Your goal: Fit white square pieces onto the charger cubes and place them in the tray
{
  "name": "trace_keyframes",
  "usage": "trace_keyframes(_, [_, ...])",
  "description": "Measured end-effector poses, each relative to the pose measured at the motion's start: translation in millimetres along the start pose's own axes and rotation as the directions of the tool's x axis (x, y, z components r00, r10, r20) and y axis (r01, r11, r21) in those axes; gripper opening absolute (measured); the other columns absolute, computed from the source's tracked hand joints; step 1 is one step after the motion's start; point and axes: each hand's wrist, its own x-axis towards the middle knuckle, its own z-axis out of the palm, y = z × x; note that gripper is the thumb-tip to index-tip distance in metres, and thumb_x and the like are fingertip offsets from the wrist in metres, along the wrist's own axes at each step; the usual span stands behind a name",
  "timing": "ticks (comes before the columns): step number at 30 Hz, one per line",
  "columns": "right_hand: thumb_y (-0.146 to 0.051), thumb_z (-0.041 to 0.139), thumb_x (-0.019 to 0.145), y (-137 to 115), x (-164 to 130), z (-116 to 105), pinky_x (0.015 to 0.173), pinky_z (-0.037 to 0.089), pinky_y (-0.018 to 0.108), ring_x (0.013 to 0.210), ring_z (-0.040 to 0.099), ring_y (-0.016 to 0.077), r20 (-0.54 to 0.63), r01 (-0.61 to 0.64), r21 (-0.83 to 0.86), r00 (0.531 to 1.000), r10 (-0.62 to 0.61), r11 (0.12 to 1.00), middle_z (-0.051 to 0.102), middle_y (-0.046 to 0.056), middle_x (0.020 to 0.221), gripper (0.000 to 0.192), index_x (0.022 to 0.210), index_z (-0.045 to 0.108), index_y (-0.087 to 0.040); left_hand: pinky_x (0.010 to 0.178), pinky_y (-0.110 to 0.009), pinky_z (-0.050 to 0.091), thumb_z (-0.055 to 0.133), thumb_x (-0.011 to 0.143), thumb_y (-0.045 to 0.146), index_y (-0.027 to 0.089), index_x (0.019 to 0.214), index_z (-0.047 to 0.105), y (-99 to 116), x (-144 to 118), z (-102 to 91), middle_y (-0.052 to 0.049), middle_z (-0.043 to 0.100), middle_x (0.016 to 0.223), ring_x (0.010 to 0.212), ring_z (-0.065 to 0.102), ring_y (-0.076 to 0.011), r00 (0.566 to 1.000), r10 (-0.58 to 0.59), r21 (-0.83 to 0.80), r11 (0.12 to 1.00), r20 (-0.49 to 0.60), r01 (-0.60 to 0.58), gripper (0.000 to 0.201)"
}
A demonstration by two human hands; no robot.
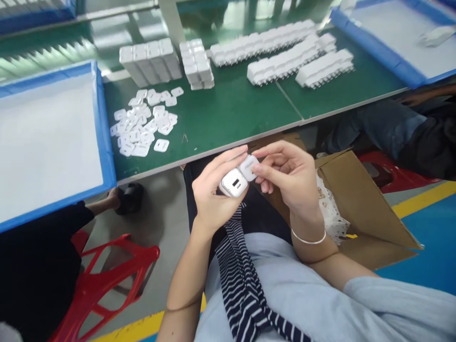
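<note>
Two bare hands meet below the edge of the green table (231,109), over the person's lap. At the far left lies a blue-rimmed tray (101,128) with a white inside, and under it a red plastic stool (107,280) stands on the floor. Right of the tray, on the green surface, a loose pile of small white covers (144,123) is spread, and behind it stand blocks of white charger bodies (149,59). The left hand (213,194) is closed around a white charger body (234,183), with the port side turned up to the camera. The right hand (288,178) pinches a small white cover (248,167) between thumb and forefinger, and this cover touches the upper right corner of the body. Further right, on the table, long rows of white chargers (285,52) lie side by side. A brown cardboard box (359,204) stands open just beside the right wrist, and another person's dark sleeve (427,142) shows at the right edge
</note>
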Motion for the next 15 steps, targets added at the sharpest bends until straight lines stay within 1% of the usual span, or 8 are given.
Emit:
trace_keyframes(3, [-0.021,0.087,0.076,3,1,9,0.036,0.048,0.015,0.041,0.059,0.0078,0.045,-0.033,0.033,0.999,0.032,0.999,0.070,-0.005,0.060,0.023,0.093,0.072,-0.020,0.101,-0.039,0.060,0.079,0.081,0.013,0.023,0.117,0.073,0,-5,-11.0,-0.006,0.074,0.125,0.113,0.072,-0.0237,1.000,0.003,0.035,0.999,-0.010,-0.003,0.037])
trace_keyframes(6, [-0.022,0.087,0.076,6,4,18,0.036,0.047,0.014,0.040,0.059,0.0074,0.096,-0.089,0.052,0.992,0.084,0.995,0.069,-0.004,0.058,0.022,0.091,0.071,-0.019,0.099,-0.035,0.061,0.078,0.080,0.008,0.021,0.118,0.073,-1,-9,-21.4,-0.008,0.074,0.126,0.112,0.073,-0.0220,1.000,-0.028,0.041,0.999,-0.001,0.028,0.041])
trace_keyframes(8, [-0.023,0.087,0.076,7,7,21,0.035,0.045,0.013,0.040,0.058,0.0070,0.124,-0.106,0.051,0.987,0.099,0.993,0.068,-0.004,0.058,0.023,0.091,0.071,-0.018,0.098,-0.033,0.061,0.078,0.079,0.006,0.020,0.118,0.073,-3,-8,-26.1,-0.008,0.074,0.125,0.111,0.073,-0.0209,0.999,-0.034,0.044,0.998,-0.007,0.034,0.041])
trace_keyframes(12, [-0.024,0.089,0.074,3,10,22,0.034,0.040,0.014,0.040,0.056,0.0066,0.167,-0.091,0.039,0.982,0.083,0.995,0.067,-0.004,0.058,0.027,0.091,0.068,-0.017,0.100,-0.033,0.060,0.080,0.077,0.004,0.020,0.116,0.074,-3,-7,-29.5,-0.007,0.075,0.124,0.111,0.073,-0.0206,1.000,-0.005,0.026,1.000,-0.011,0.005,0.043])
trace_keyframes(14, [-0.024,0.089,0.074,3,11,22,0.035,0.036,0.015,0.039,0.052,0.0060,0.178,-0.084,0.016,0.981,0.080,0.996,0.063,-0.006,0.055,0.028,0.090,0.067,-0.018,0.099,-0.034,0.060,0.080,0.076,0.005,0.022,0.115,0.075,-3,-8,-29.1,-0.007,0.075,0.123,0.110,0.073,-0.0213,1.000,-0.024,-0.014,1.000,-0.011,0.024,0.043])
trace_keyframes(15, [-0.024,0.089,0.075,3,11,22,0.035,0.034,0.016,0.038,0.049,0.0053,0.184,-0.080,-0.001,0.980,0.079,0.997,0.059,-0.007,0.052,0.028,0.090,0.067,-0.018,0.098,-0.035,0.061,0.081,0.076,0.006,0.022,0.114,0.075,-3,-9,-29.0,-0.007,0.075,0.123,0.109,0.073,-0.0216,0.999,-0.046,-0.043,0.998,-0.013,0.046,0.042])
